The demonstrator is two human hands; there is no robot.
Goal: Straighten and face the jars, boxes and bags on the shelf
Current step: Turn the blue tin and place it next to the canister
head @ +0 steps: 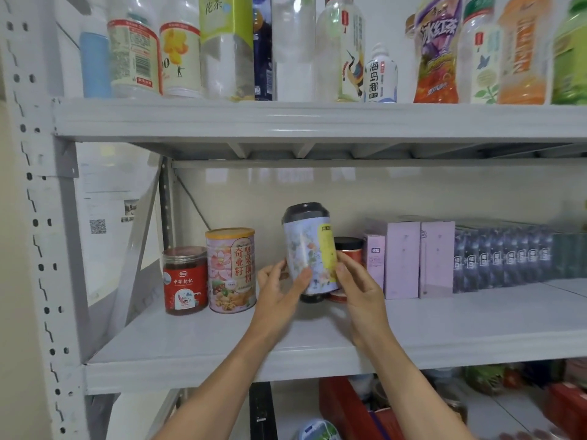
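The left hand [279, 289] and the right hand [359, 287] hold the floral can [309, 252] between them, the left thumb and fingers wrapped round its lower left side, the right fingers curled against its lower right side. The can is tilted slightly left, its dark base just above or touching the middle shelf [222, 344]; I cannot tell which. At the far left of that shelf stands a red jar [185, 281], touching a tall pink tin [231, 269] on its right. Behind the held can sits a small red jar with a black lid [349, 249]. Further right stand lilac boxes [409, 258], then a row of dark packets [505, 258]. Bottles [317, 49] line the upper shelf.
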